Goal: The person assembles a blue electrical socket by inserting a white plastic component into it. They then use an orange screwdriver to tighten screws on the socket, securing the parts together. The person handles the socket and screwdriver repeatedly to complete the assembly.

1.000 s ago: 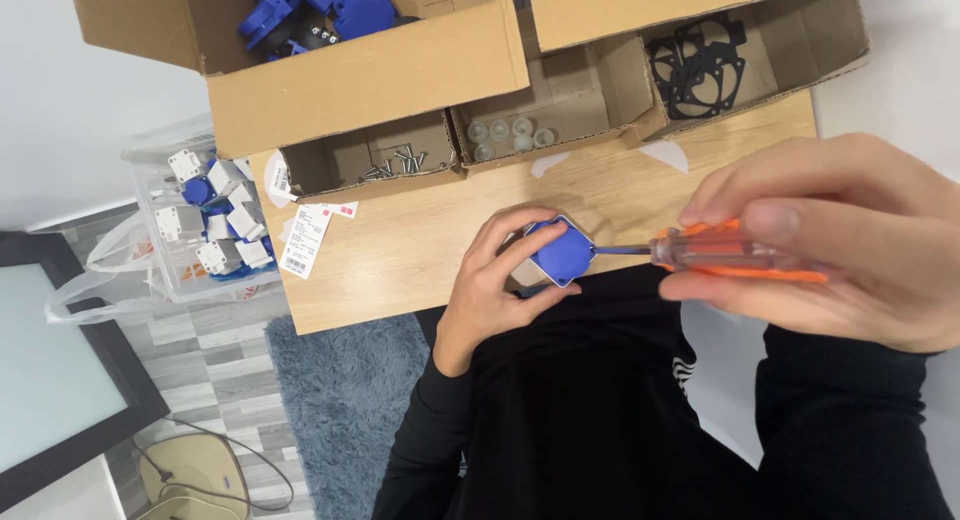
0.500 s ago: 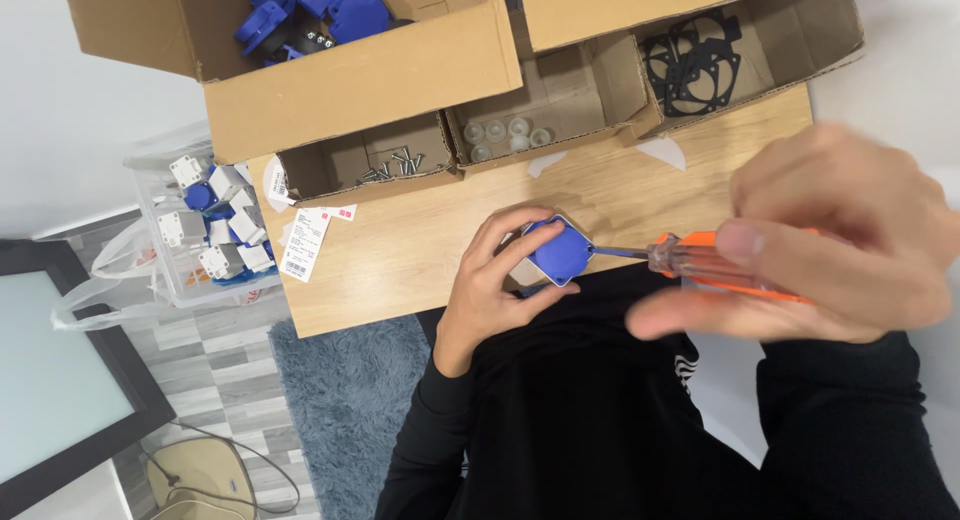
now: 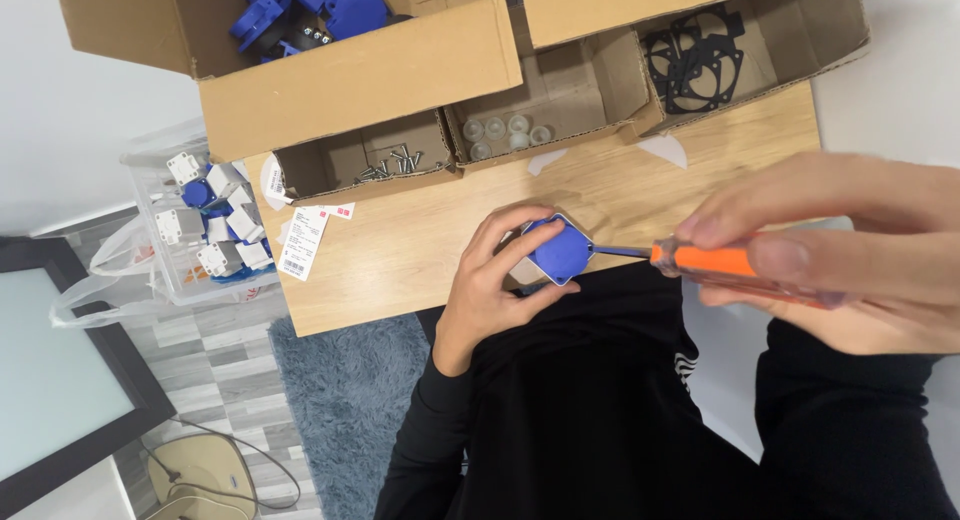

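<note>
Head view: my left hand (image 3: 490, 290) grips a blue cover (image 3: 560, 252), right hand (image 3: 850, 250) clasps an orange screwdriver (image 3: 715, 262) above the wooden bench (image 3: 420, 250); grey rug (image 3: 345, 400) below.

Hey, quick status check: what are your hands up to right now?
Left hand grips blue square part at table edge. Right hand holds orange screwdriver, tip at part's corner. Nothing between them.

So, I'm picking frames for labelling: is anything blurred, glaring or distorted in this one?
Head view: the right hand, close to the lens, looms large and soft, its orange screwdriver slightly blurred; the left hand and blue part are sharp; lighting is even, no harsh glare.
</note>
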